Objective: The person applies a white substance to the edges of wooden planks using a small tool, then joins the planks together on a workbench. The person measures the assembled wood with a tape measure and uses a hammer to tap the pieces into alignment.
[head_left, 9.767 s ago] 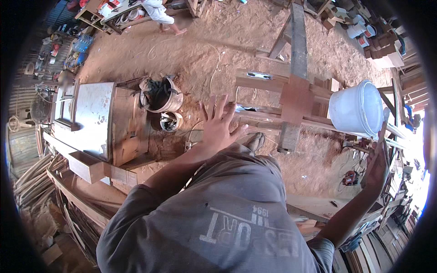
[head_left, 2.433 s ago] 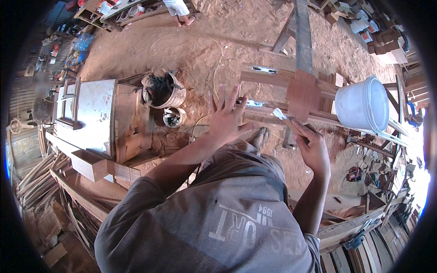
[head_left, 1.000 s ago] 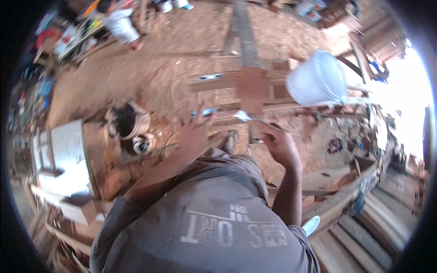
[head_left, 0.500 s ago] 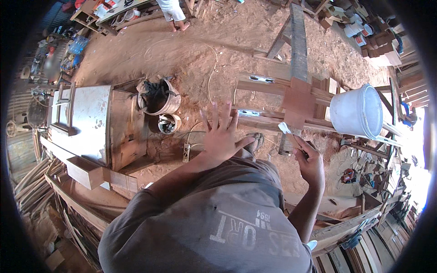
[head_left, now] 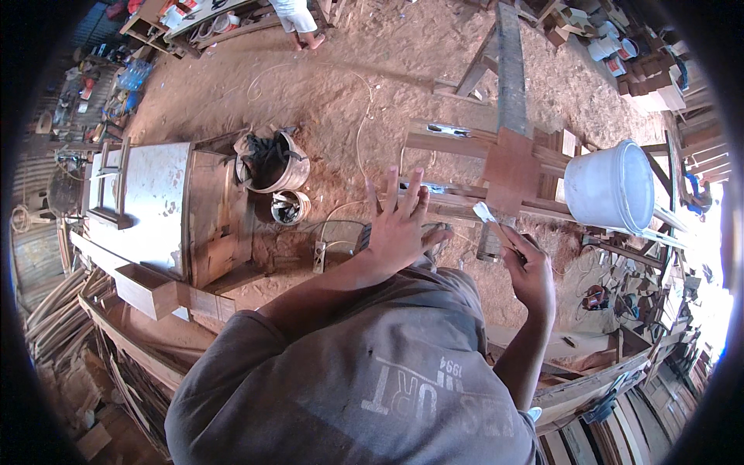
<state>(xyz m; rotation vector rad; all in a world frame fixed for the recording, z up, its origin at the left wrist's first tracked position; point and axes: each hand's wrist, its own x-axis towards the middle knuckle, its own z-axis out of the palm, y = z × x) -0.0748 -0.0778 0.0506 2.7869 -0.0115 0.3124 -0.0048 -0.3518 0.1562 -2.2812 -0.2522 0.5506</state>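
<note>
My right hand (head_left: 533,271) is closed around the wooden handle of a small brush (head_left: 486,215), whose tip is white and points up and to the left. Fingers spread, my left hand (head_left: 399,236) hangs in front of my body with nothing in it. Just beyond it, a wooden rail (head_left: 465,195) lies across a support, with a white-smeared slot near its left end. A second wooden rail (head_left: 442,142) lies farther off and bears a similar white-smeared slot. Both pass under a reddish-brown board (head_left: 511,172).
A large white bucket (head_left: 608,187) stands on the timbers at the right. Two buckets, one larger (head_left: 275,167) and one smaller (head_left: 290,207), stand left beside a cabinet (head_left: 217,217). A cable (head_left: 366,124) crosses the dirt floor. Another person's legs (head_left: 301,27) show far off.
My left hand has shifted slightly right and its fingers sit a little closer together. My right hand keeps the brush at nearly the same place. The view has shifted slightly.
</note>
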